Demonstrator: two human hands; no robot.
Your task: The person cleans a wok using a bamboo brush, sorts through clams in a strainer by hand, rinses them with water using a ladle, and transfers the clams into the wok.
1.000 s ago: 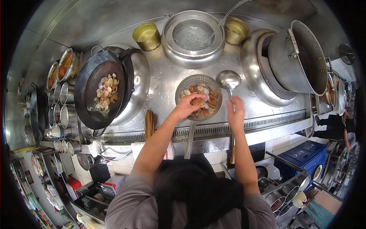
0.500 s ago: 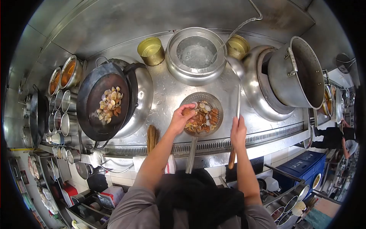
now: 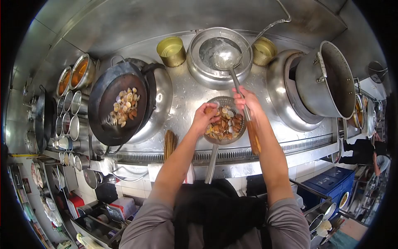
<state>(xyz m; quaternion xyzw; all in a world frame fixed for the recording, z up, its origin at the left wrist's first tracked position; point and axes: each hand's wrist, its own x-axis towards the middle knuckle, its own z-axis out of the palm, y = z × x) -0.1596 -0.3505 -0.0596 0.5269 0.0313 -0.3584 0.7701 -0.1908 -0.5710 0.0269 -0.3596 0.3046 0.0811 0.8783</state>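
My right hand (image 3: 247,103) is closed round the handle of a long ladle (image 3: 227,59). Its bowl is at the mouth of a round steel pot (image 3: 195,62) with water in it, and the wooden end of the handle points back toward me. Below sits a perforated strainer (image 3: 241,132), full of clams (image 3: 224,128) and brown pieces, its metal handle toward me. Over its left edge, my left hand (image 3: 203,119) is closed in a pinch on what looks like a clam, partly hidden by the fingers.
More clams (image 3: 125,107) lie in a dark wok (image 3: 99,112) on the left. A large pot (image 3: 309,85) leans on the right burner. Two brass-coloured tins (image 3: 171,52) flank the water pot. A bamboo brush (image 3: 170,143) lies near the front grate. At far right stands another person (image 3: 365,150).
My right hand has moved up and left, carrying the ladle bowl from beside the right burner to the water pot. The left hand stays over the strainer, its fingers more curled.
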